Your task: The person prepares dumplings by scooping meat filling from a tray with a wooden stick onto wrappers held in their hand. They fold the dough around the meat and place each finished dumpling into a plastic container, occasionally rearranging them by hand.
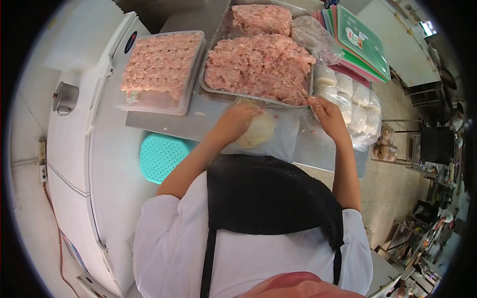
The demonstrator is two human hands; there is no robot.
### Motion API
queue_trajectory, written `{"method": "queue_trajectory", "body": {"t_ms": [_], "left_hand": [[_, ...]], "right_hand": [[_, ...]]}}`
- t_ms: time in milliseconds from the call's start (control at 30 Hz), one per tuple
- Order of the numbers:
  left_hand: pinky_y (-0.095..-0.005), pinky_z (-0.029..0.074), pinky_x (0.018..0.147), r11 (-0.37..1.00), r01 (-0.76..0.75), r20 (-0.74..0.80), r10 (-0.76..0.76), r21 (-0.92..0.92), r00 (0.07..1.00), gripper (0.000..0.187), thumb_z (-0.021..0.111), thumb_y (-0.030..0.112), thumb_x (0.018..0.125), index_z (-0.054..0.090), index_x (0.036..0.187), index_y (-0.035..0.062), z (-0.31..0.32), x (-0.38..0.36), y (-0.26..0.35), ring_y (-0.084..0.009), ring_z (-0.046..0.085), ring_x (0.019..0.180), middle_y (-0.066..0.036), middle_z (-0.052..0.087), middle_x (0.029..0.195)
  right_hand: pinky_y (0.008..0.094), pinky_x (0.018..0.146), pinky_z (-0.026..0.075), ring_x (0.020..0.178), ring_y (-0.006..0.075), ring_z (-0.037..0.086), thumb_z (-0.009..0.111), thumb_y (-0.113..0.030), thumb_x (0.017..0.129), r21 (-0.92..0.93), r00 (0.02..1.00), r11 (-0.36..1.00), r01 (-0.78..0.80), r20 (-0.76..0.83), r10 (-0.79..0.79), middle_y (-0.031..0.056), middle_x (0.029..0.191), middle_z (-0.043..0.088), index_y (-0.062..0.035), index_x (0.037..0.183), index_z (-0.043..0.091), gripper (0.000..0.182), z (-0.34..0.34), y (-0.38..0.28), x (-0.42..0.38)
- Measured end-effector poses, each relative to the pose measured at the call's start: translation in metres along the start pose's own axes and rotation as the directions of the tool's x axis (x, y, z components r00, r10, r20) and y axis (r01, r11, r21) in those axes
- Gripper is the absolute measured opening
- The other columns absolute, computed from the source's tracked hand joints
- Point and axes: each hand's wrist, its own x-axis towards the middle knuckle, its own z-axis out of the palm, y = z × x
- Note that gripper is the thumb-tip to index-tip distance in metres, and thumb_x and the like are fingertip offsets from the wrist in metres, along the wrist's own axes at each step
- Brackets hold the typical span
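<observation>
My left hand [239, 119] is closed, with a pale dough wrapper [250, 102] showing at its fingers, partly hidden. Just beside it, round dough wrappers [261, 131] lie on a plastic sheet [284, 135] in front of me. At the tray's near right corner, my right hand [324, 112] is closed on a thin stick [293, 83], whose far end reaches into the ground meat [253, 64]. That meat fills a large tray [248, 97], with a second block of meat [262, 19] at its far end.
To the left stands a clear container [186, 99] with rows of filled pieces [158, 62]. Bagged white dough rounds [350, 99] and stacked coloured lids [361, 42] are on the right. A turquoise perforated stool [163, 155] stands beside the white refrigerator [112, 164].
</observation>
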Motion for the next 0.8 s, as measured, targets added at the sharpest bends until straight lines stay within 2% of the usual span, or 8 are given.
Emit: {"method": "queue_trajectory", "body": {"t_ms": [100,200,300,400,500,600,700,800], "left_hand": [[-0.0405,0.047,0.087,0.989,0.062,0.084,-0.074,0.137,0.994,0.031,0.054,-0.001,0.079,0.066,0.107,0.0069,0.037,0.014,-0.010,-0.0317,0.059,0.096,-0.012,0.064,0.097],[-0.0396,0.047,0.086,0.973,-0.019,0.039,0.011,0.231,0.999,0.029,0.057,0.000,0.078,0.067,0.104,0.0085,0.042,0.013,-0.018,-0.0302,0.058,0.093,-0.009,0.063,0.094],[-0.0382,0.047,0.085,0.974,0.019,-0.001,-0.020,0.226,1.000,0.025,0.060,0.001,0.077,0.067,0.100,0.0097,0.026,0.011,0.001,-0.0285,0.059,0.093,-0.007,0.063,0.093],[-0.0385,0.048,0.082,0.988,0.015,-0.134,0.006,0.151,0.991,0.020,0.063,0.003,0.077,0.068,0.095,0.0094,-0.001,0.026,0.029,-0.0278,0.059,0.092,-0.007,0.063,0.093],[-0.0394,0.048,0.079,0.982,0.065,-0.262,-0.016,0.180,0.965,0.017,0.064,0.005,0.079,0.068,0.095,0.0088,-0.021,0.059,0.030,-0.0285,0.059,0.091,-0.008,0.063,0.095],[-0.0399,0.048,0.077,0.908,0.228,-0.223,-0.155,0.351,0.962,0.017,0.063,0.006,0.081,0.067,0.098,0.0082,-0.024,0.080,0.022,-0.0293,0.059,0.089,-0.008,0.062,0.096],[-0.0393,0.048,0.078,0.962,0.050,-0.236,0.016,0.270,0.972,0.019,0.062,0.007,0.083,0.068,0.102,0.0086,-0.025,0.080,0.029,-0.0304,0.060,0.090,-0.011,0.062,0.099],[-0.0403,0.048,0.080,0.977,0.151,-0.090,-0.139,0.149,0.986,0.025,0.064,0.008,0.081,0.067,0.105,0.0090,-0.025,0.053,0.047,-0.0328,0.058,0.097,-0.012,0.059,0.103]], "right_hand": [[0.0331,0.073,0.047,0.073,0.0218,0.058,0.050,-0.035,0.098,-0.015,0.997,1.000,-0.013,0.075,0.014,0.0135,0.077,0.062,-0.0012,0.101,0.065,0.037,-0.009,0.001,-0.002],[0.0335,0.072,0.047,0.073,0.0226,0.058,0.049,-0.035,0.099,-0.043,0.993,0.999,-0.029,0.112,0.034,0.0133,0.077,0.061,-0.0024,0.101,0.065,0.037,-0.019,0.010,-0.004],[0.0362,0.070,0.047,0.071,0.0281,0.060,0.049,-0.035,0.098,-0.050,0.994,0.998,-0.026,0.101,0.031,0.0150,0.077,0.062,-0.0042,0.101,0.066,0.035,-0.029,0.027,-0.005],[0.0420,0.067,0.047,0.072,0.0350,0.061,0.051,-0.033,0.097,-0.228,0.999,0.973,0.035,0.024,-0.031,0.0181,0.079,0.063,-0.0046,0.097,0.066,0.032,-0.040,0.041,0.001],[0.0477,0.065,0.047,0.075,0.0385,0.062,0.053,-0.029,0.095,-0.482,0.969,0.855,0.192,-0.044,-0.243,0.0200,0.081,0.064,-0.0048,0.092,0.064,0.027,-0.047,0.061,0.024],[0.0490,0.063,0.048,0.072,0.0375,0.062,0.050,-0.028,0.095,-0.642,0.959,0.749,0.166,-0.070,-0.273,0.0180,0.079,0.064,-0.0059,0.085,0.061,0.027,-0.042,0.072,0.051],[0.0487,0.061,0.049,0.068,0.0373,0.062,0.048,-0.029,0.096,-0.670,0.966,0.717,0.193,0.000,-0.260,0.0168,0.077,0.064,-0.0065,0.083,0.060,0.029,-0.032,0.077,0.054],[0.0488,0.059,0.048,0.066,0.0374,0.061,0.049,-0.029,0.096,-0.648,0.964,0.723,0.238,0.066,-0.259,0.0162,0.074,0.062,-0.0055,0.081,0.056,0.029,-0.031,0.074,0.043]]}}
